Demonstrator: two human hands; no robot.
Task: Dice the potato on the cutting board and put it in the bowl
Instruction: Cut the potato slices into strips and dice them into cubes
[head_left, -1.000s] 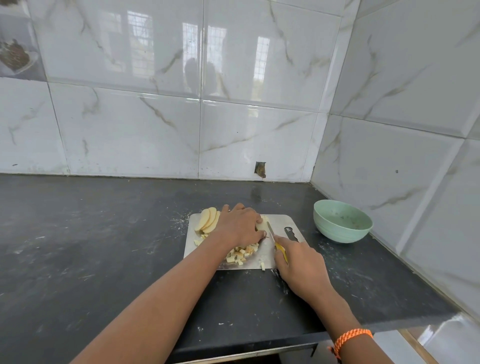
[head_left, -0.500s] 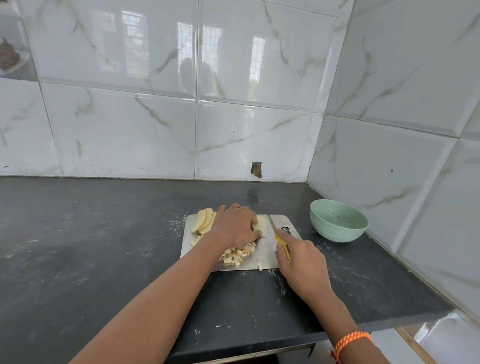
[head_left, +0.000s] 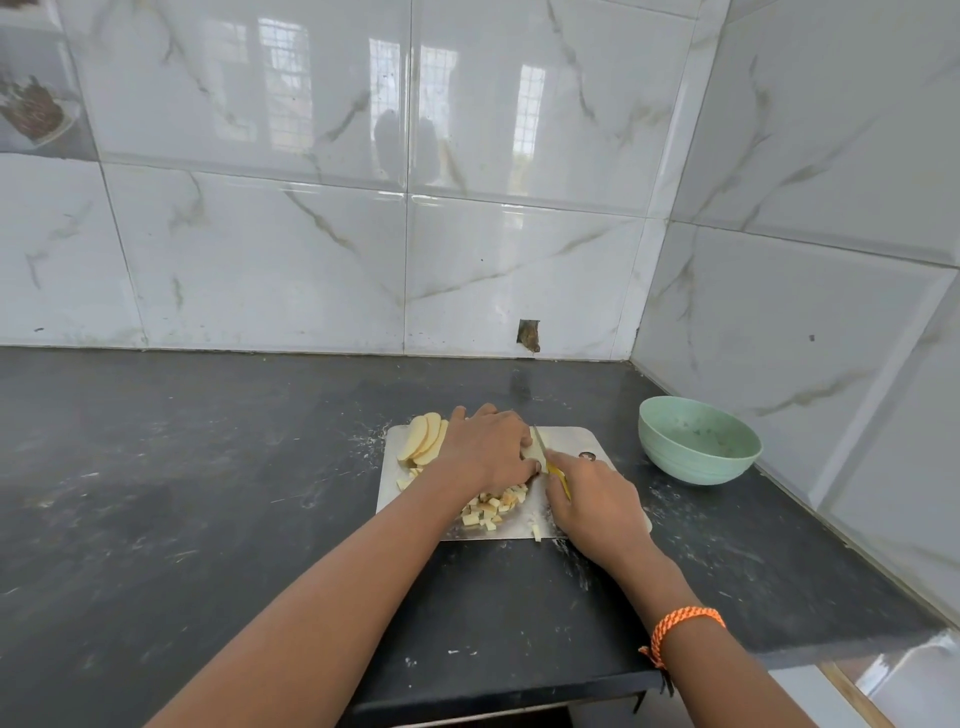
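Observation:
A steel cutting board (head_left: 569, 441) lies on the dark counter. Potato slices (head_left: 423, 444) are stacked at its far left corner. A heap of small potato cubes (head_left: 493, 509) lies near its front edge. My left hand (head_left: 491, 447) is curled over a potato piece (head_left: 534, 453) in the board's middle and holds it down. My right hand (head_left: 592, 501) grips a yellow-handled knife (head_left: 550, 462), its blade against the piece beside my left fingers. The pale green bowl (head_left: 698, 441) stands to the right of the board, holding no potato.
The black counter (head_left: 208, 493) ends at a tiled wall behind and another tiled wall on the right, close behind the bowl. Its front edge runs just below my forearms. A small hole (head_left: 529, 335) shows in the back wall.
My right hand and the knife have moved left, bringing the blade closer to my left fingers on the potato piece. The view has shifted slightly.

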